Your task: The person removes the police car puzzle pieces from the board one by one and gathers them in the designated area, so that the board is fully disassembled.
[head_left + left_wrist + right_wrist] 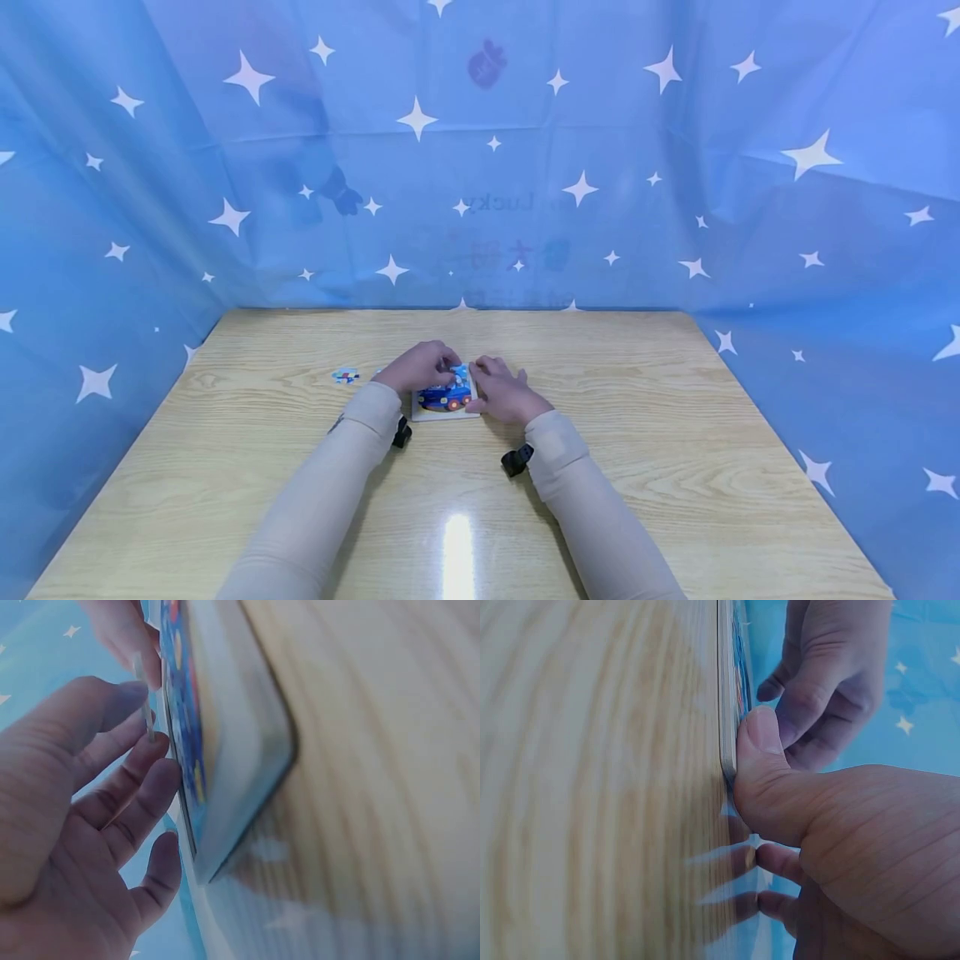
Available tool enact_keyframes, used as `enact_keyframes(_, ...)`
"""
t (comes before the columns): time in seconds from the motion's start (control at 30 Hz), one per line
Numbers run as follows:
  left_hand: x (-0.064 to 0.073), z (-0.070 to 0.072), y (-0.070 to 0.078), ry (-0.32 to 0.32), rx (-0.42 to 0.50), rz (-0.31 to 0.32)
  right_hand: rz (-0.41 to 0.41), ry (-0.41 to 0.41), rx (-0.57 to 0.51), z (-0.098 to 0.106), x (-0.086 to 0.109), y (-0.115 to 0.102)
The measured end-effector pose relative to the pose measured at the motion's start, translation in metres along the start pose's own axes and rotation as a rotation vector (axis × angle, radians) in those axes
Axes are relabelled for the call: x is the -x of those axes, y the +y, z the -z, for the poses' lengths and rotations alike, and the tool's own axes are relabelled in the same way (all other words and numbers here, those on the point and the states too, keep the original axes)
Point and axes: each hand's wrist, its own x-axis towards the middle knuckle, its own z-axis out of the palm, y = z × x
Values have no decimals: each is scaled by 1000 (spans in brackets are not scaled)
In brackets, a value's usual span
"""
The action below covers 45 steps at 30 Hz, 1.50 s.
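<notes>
Pinching a thin piece [148, 720], my left hand's [420, 367] fingers have the puzzle [455, 395] just below, toward four o'clock, on the bench [637, 400]; my right hand [507, 394], fingers apart, touches its three-o'clock edge.

light wood-grain table [450, 475] | picture board [448, 398] | colourful pieces [346, 376] left of board

The blue curtain [615, 158] faintly shows "Lucky" and "大".
</notes>
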Motion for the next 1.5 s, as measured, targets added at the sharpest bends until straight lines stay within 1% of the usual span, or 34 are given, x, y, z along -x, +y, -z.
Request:
enact_keyframes(0.17, 2, 1, -2, -5, 32, -14, -7, -8, 4, -1, -2, 2)
enact_keyframes(0.33, 5, 3, -3, 1, 30, -32, -7, -4, -3, -2, -2, 3)
enact_keyframes(0.6, 11, 4, -5, 1, 43, -22, 2, 8, -8, -2, -1, 2)
enact_keyframes(0.8, 17, 7, -3, -1, -10, -16, 6, 5, -17, -2, 0, 3)
enact_keyframes(0.93, 19, 9, -5, 3, -38, -10, 6, 10, -13, -2, 1, 3)
enact_keyframes(1.13, 21, 11, -13, 11, -44, -25, -1, 8, -1, -1, 2, 2)
enact_keyframes(1.23, 24, 13, -13, 19, -46, -28, -1, 6, -7, 0, 2, 1)
enact_keyframes(1.5, 33, 18, -13, 42, -13, 15, 5, 20, -17, 0, 2, 1)
